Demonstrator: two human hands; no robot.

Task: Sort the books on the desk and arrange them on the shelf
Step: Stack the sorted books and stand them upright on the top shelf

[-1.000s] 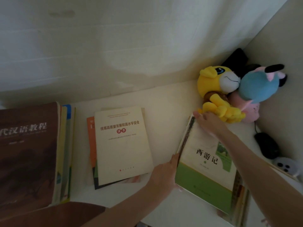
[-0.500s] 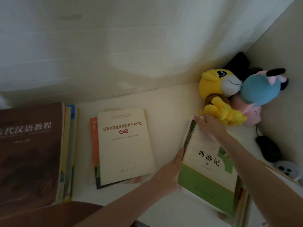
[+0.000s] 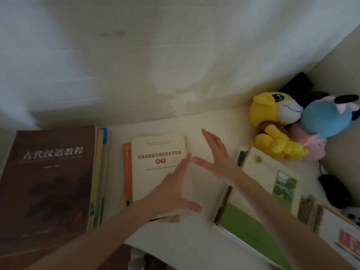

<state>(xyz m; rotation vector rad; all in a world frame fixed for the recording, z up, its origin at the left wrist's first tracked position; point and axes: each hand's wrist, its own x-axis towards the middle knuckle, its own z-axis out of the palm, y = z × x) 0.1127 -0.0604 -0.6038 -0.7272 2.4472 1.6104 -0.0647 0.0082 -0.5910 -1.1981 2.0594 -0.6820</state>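
Observation:
Three piles of books lie flat on a pale shelf (image 3: pixel 218 125). At the left is a pile topped by a thick brown book (image 3: pixel 48 178). In the middle a cream book (image 3: pixel 153 168) tops a small pile with an orange cover under it. At the right lies a green and white book (image 3: pixel 261 193) on its own pile. My left hand (image 3: pixel 171 191) lies over the cream book's right side, fingers straight, thumb spread. My right hand (image 3: pixel 216 154) is open just right of that book, fingers straight, holding nothing.
A yellow plush toy (image 3: pixel 274 123) and a blue and pink plush toy (image 3: pixel 327 121) sit in the back right corner. A black computer mouse (image 3: pixel 335 190) lies at the right wall. Another book (image 3: pixel 342 236) shows at the lower right edge.
Both hands have left the green and white book and moved left to the cream book's right side. The view has shifted slightly.

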